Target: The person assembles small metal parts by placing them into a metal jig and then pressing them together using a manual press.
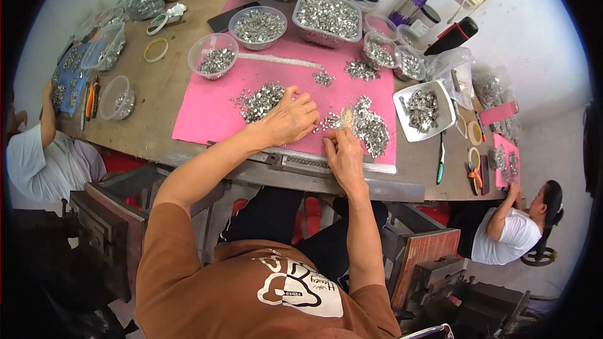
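Observation:
On a pink mat [207, 110], my left hand [292, 116] bends over the right side of a heap of small silver metal pieces [260, 102]. Its fingers are curled; anything between them is hidden. My right hand [345, 156] is closed near the mat's front edge. Tan bristles, apparently of a brush [347, 117], stick out beyond its fingertips; the handle is covered by the hand. The bristles touch the left side of a larger heap of silver pieces [372, 129]. Loose pieces lie between my hands. Two smaller clusters [362, 70] [323, 78] lie farther back.
Plastic tubs of silver pieces [257, 27] [328, 17] [215, 59] line the mat's far side. To the right are a white square dish [424, 112], a green-tipped tool [440, 164] and a black flask [453, 34]. Co-workers sit at left [53, 150] and right [509, 232].

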Demonstrator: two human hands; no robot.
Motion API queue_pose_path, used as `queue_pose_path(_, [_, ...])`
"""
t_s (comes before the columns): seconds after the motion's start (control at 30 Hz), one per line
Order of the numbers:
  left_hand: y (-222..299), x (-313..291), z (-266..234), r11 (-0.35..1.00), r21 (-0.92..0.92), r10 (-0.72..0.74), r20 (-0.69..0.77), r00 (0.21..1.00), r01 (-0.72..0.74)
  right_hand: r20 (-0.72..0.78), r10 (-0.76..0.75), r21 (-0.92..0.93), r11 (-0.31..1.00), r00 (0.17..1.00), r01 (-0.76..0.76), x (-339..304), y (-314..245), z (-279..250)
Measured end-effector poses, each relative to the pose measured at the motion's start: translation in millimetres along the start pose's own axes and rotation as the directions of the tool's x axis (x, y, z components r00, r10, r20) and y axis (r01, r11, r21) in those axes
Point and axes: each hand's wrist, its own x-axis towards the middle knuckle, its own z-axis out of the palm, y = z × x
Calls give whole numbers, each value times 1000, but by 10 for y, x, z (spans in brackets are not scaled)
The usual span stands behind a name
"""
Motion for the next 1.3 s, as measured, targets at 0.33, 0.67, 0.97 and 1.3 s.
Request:
queue_pose_path(0.33, [424,-583,-412,969,-215,-136,-61,989,120,26,-100,118,988,995,96,-196,-373,-81])
queue_pose_path(0.67, [536,-753,-319,964,-217,-178,-106,978,152,-43,-223,56,973,974,225,-337,-507,136])
queue_pose_path(0.97, [554,-772,-283,930,-314,-237,-111,965,192,-92,-176,171,967,980,190,-356,-439,93])
queue_pose_path(1.3, [655,-716,-266,929,-242,-318,-131,939,281,-93,-54,52,997,994,59,-105,-140,-157])
